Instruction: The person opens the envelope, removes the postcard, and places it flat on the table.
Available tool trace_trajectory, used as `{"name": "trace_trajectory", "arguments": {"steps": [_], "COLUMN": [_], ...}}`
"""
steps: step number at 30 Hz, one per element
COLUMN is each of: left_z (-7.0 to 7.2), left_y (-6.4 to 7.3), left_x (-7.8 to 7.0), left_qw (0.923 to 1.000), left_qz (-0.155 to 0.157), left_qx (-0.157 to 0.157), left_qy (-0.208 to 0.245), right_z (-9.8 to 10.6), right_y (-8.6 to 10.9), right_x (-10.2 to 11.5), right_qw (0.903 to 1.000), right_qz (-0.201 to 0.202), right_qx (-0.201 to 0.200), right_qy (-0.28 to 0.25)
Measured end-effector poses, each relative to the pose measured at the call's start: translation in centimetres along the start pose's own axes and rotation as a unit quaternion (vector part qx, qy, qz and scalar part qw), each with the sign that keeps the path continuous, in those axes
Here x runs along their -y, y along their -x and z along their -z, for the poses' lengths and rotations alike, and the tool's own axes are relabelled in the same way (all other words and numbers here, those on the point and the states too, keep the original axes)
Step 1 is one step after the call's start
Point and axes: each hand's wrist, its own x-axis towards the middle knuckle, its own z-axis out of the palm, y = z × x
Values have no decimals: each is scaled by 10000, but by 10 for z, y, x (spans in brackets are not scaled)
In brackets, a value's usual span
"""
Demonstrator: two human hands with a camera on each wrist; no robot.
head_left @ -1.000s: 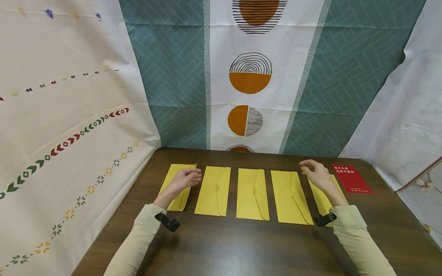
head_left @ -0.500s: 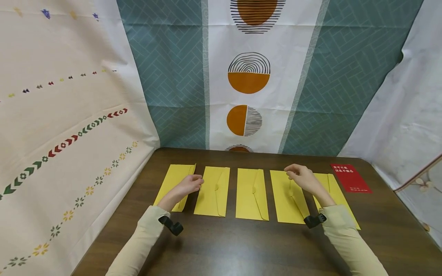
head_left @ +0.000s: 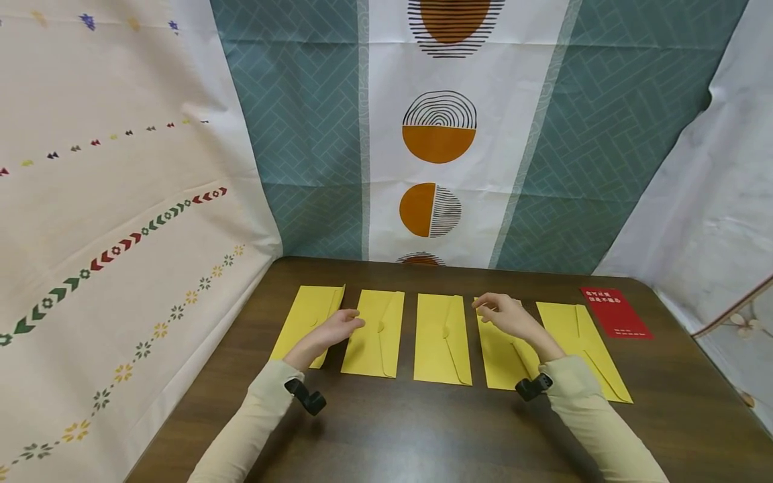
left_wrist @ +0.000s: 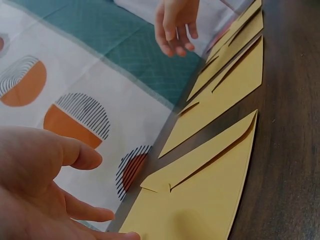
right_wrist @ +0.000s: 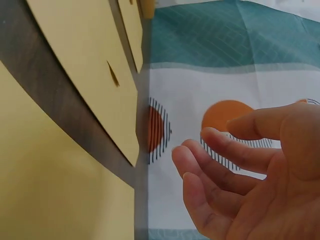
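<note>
Several yellow envelopes lie in a row on a table, each with its flap side up. My left hand (head_left: 332,331) hovers between the leftmost envelope (head_left: 304,318) and the second from the left (head_left: 384,305). Its fingers are relaxed and hold nothing; the left wrist view shows thumb and fingers spread beside an envelope (left_wrist: 200,210). Above the second envelope from the right (head_left: 500,359) is my right hand (head_left: 510,318), which covers part of it. In the right wrist view its fingers (right_wrist: 220,195) are loosely bent around nothing. The middle envelope (head_left: 441,345) lies between the hands.
Right of my right arm lies the rightmost envelope (head_left: 568,329). A red card (head_left: 616,315) with white writing is at the back right corner of the dark wooden table (head_left: 410,429). Patterned cloths (head_left: 302,134) hang behind and on both sides.
My right hand has moved left, from over the rightmost envelope to over the second from the right. My left hand has shifted slightly to the right. The envelopes have stayed in place.
</note>
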Motion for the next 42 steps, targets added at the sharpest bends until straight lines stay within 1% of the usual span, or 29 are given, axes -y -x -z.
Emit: {"name": "trace_trajectory", "arguments": {"steps": [5, 10, 13, 18, 21, 27, 32, 36, 39, 42], "left_z": [-2, -4, -4, -5, -6, -7, -7, -8, -10, -12], "left_y": [3, 4, 4, 2, 2, 2, 3, 3, 3, 1], "left_x": [0, -1, -1, 0, 0, 1, 1, 0, 0, 0], "left_qw": [9999, 9999, 9997, 9993, 9991, 9989, 9987, 9980, 9965, 9924], "left_qz": [124, 131, 137, 180, 219, 274, 221, 281, 360, 485], "left_qx": [50, -71, -121, -100, -93, -105, -95, -123, -116, -93], "left_qy": [25, 85, 168, 296, 353, 363, 451, 560, 740, 1129], "right_z": [-8, -17, -23, -38, -49, -64, -79, -95, -107, -115], "right_y": [-6, -11, -14, -19, -22, -29, -35, -39, -41, -43], "right_x": [5, 16, 26, 40, 45, 53, 57, 60, 62, 64], "right_qw": [9998, 9987, 9975, 9917, 9882, 9853, 9816, 9781, 9761, 9751], "right_qz": [-4, 190, 157, 31, 15, 91, 126, -145, -340, -553], "right_qx": [180, 433, 611, 1073, 1267, 1432, 1552, 1612, 1614, 1542], "right_qy": [-13, -167, -306, -701, -856, -928, -1102, -1310, -1414, -1492]}}
